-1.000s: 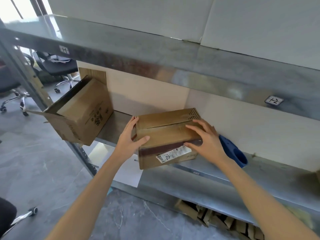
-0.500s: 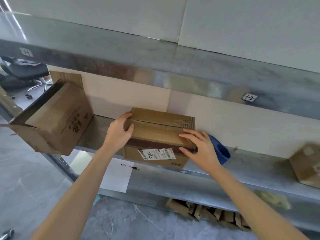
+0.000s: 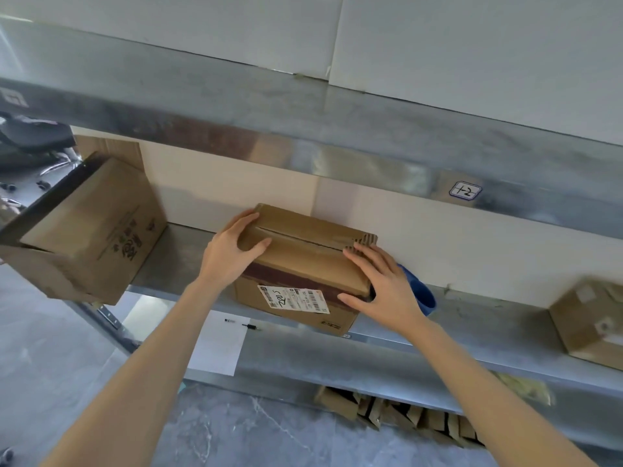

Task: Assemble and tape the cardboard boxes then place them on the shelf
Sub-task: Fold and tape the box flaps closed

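Observation:
A small taped cardboard box [image 3: 303,261] with a white shipping label on its front stands on the middle metal shelf [image 3: 175,264], its front edge at the shelf lip. My left hand [image 3: 232,254] grips the box's top left corner, thumb across the top. My right hand [image 3: 384,291] holds its right end, fingers spread over the top and thumb on the front face.
A larger open cardboard box [image 3: 87,230] hangs over the shelf's left end. A blue object [image 3: 421,294] lies just right of the small box. Another box [image 3: 590,321] sits far right. A paper sheet [image 3: 219,345] lies on the lower shelf; cardboard scraps [image 3: 404,412] lie below.
Both hands have pushed the small box further back onto the shelf, and it has turned more square to the edge. The view has shifted right, showing the far-right box.

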`<control>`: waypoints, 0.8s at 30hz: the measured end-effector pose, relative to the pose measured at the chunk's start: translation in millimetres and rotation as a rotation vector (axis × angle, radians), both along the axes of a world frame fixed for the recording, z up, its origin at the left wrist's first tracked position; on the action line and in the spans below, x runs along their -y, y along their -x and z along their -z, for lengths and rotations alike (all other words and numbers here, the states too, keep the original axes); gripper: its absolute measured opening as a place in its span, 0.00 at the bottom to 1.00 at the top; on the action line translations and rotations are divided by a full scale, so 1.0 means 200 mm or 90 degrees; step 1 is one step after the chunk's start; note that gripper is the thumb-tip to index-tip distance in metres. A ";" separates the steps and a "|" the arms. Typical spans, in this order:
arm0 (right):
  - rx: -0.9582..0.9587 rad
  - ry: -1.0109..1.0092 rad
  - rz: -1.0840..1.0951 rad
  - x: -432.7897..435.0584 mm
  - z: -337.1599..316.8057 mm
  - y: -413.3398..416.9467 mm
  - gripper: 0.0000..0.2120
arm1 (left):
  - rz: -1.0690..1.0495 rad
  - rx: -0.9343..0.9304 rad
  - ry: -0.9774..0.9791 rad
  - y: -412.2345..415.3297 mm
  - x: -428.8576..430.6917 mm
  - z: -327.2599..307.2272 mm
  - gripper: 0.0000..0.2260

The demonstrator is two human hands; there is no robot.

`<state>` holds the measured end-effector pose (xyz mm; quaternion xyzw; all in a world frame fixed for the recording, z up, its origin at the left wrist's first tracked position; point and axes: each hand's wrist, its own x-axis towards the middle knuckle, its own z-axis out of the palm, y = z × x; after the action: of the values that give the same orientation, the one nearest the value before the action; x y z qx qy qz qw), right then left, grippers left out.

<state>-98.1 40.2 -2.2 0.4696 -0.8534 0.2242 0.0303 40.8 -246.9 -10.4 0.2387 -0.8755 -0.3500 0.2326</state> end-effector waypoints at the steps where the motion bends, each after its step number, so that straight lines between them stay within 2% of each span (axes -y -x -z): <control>1: -0.011 -0.008 -0.004 -0.01 0.00 0.00 0.37 | -0.001 0.008 0.004 0.00 0.00 -0.01 0.24; 8: -0.085 -0.029 -0.068 -0.06 -0.05 0.04 0.34 | -0.160 -0.004 0.159 0.01 -0.20 -0.04 0.14; 12: -0.090 -0.046 -0.101 -0.08 -0.07 0.07 0.32 | -0.212 0.014 0.193 0.02 -0.44 -0.04 0.16; 16: -0.064 -0.031 -0.135 -0.10 -0.08 0.09 0.30 | -0.197 0.040 0.167 0.08 -0.67 -0.02 0.20; 21: 0.070 0.037 -0.138 -0.20 -0.07 0.19 0.26 | -0.160 0.027 0.105 0.14 -0.84 0.01 0.22; 24: 0.055 0.048 -0.114 -0.28 -0.04 0.28 0.22 | -0.135 0.017 0.085 0.15 -0.87 0.02 0.21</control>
<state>-154.4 95.9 5.9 0.5322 -0.7996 0.2782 -0.0088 11.7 -73.8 -13.6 0.3187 -0.8695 -0.2613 0.2723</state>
